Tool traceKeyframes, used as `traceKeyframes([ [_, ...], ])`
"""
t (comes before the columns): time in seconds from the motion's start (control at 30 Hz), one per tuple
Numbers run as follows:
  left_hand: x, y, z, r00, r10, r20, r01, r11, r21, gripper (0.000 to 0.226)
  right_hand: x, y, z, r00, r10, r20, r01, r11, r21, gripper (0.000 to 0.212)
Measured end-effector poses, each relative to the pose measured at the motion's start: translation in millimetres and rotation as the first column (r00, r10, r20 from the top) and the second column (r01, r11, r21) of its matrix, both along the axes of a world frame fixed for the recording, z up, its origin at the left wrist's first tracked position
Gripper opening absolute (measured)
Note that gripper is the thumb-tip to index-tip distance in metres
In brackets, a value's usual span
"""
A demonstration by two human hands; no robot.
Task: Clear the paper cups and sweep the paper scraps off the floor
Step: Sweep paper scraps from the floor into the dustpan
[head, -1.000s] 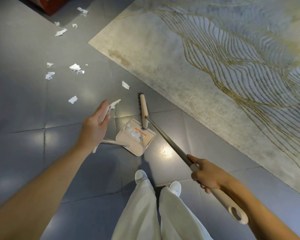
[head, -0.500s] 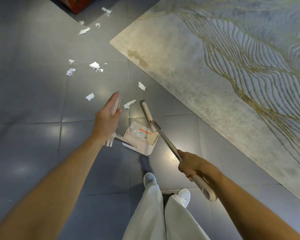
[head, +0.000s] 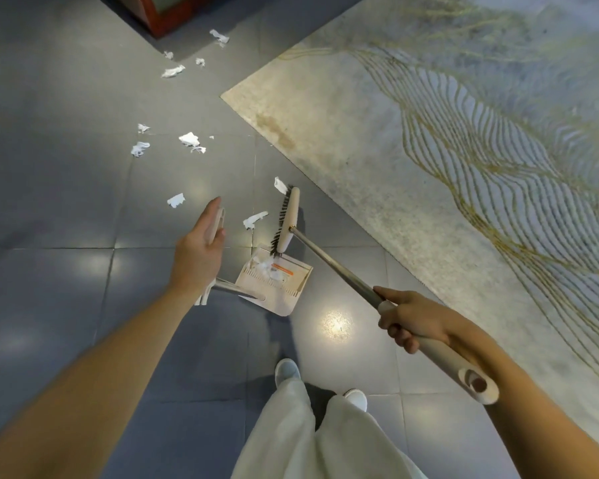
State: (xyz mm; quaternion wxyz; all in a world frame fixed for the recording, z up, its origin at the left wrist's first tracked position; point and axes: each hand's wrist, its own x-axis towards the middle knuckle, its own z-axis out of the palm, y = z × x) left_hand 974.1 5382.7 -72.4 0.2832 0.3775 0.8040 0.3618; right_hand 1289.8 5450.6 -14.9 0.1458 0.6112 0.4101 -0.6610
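The scraps (head: 255, 220) lie scattered over the grey floor (head: 66, 202). The nearest sits just beside the broom (head: 287, 223) head, and others trail off toward a red cabinet (head: 159, 15). Being torn paper, they look feather-light and limp. Fingers would chase them, so I'd take them with the bristles, in slow strokes lest they flutter. The dustpan (head: 277, 281) already holds a few white bits. The left hand (head: 198, 254) is wrapped round its upright handle, and the right hand (head: 412, 318) is clamped on the broom's shaft. A rug (head: 429, 133) lies alongside.
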Motion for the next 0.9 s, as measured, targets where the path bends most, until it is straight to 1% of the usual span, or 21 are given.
traceKeyframes([
  [0.1,-11.0,2.8,6.6,0.999,0.05,0.005,-0.05,0.998,0.03,0.054,-8.0,19.6,0.1,0.999,-0.034,-0.017,0.034,0.999,0.023,0.068],
  [0.23,-31.3,14.7,9.5,0.996,0.088,0.016,-0.088,0.996,0.006,0.051,-31.1,55.8,-4.0,0.999,-0.03,-0.027,0.031,0.998,0.059,0.065],
  [0.37,-52.3,34.2,15.1,0.983,0.18,0.03,-0.179,0.984,-0.016,0.049,-67.5,105.9,-8.3,0.996,0.093,-0.017,-0.089,0.985,0.146,0.049],
  [0.5,-70.7,61.9,16.1,0.95,0.295,0.103,-0.296,0.955,0.001,0.05,-108.1,175.6,-24.6,0.981,0.193,0.002,-0.19,0.96,0.205,0.046],
  [0.6,-81.0,81.9,14.4,0.943,0.324,0.08,-0.32,0.945,-0.063,0.048,-134.8,223.7,-32.1,0.965,0.262,0.018,-0.259,0.936,0.238,0.043],
  [0.7,-91.8,100.5,15.0,0.934,0.351,0.069,-0.342,0.932,-0.116,0.047,-155.9,265.7,-39.5,0.945,0.323,0.051,-0.325,0.91,0.258,0.047],
  [0.8,-102.9,114.0,11.7,0.907,0.418,0.044,-0.411,0.904,-0.116,0.047,-171.8,293.2,-47.7,0.907,0.412,0.09,-0.42,0.864,0.277,0.045],
  [0.83,-104.9,116.5,10.2,0.896,0.442,0.042,-0.436,0.893,-0.108,0.047,-175.2,302.7,-51.7,0.912,0.402,0.081,-0.409,0.874,0.263,0.042],
  [0.9,-105.1,118.9,6.6,0.875,0.481,0.052,-0.473,0.874,-0.113,0.046,-180.0,323.1,-56.7,0.954,0.298,0.027,-0.297,0.937,0.181,0.033],
])
